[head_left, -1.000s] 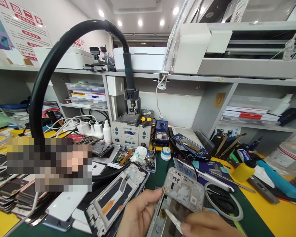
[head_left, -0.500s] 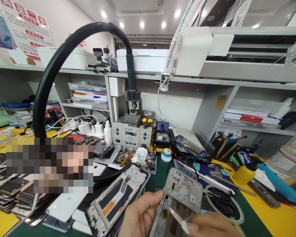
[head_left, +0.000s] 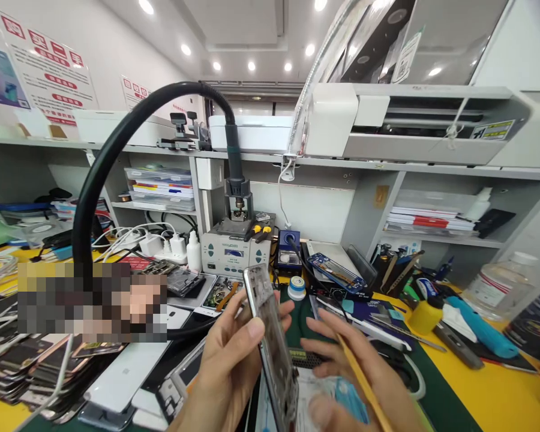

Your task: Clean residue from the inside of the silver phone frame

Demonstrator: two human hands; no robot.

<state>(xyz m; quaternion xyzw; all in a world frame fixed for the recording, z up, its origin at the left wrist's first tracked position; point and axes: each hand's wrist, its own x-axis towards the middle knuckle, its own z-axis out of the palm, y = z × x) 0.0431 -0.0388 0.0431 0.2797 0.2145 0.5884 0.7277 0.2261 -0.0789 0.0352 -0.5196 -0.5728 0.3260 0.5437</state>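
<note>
My left hand (head_left: 231,357) grips a phone's metal frame (head_left: 274,336) by its long sides, thumb on the near edge. The frame stands steeply tilted, its inner face turned to the right. Right of it is my right hand (head_left: 382,366), fingers spread, with a slim yellow tool (head_left: 357,375) lodged across it; the tool's kind cannot be made out. That hand is apart from the frame. Behind my left wrist lies another phone frame (head_left: 173,384), partly covered. Beneath my hands is a blue and white packet (head_left: 348,399), partly hidden.
A hot air station (head_left: 234,255) stands at the back, its black hose (head_left: 87,186) arching to the left. Stacked phone parts (head_left: 9,366) fill the left side. A yellow bottle (head_left: 425,315), a blue-handled tool (head_left: 486,327) and a clear jug (head_left: 499,288) are at the right.
My left hand has raised the phone frame and turned it up on edge. My right hand has moved back from it, its fingers spreading. The head view has tilted up.
</note>
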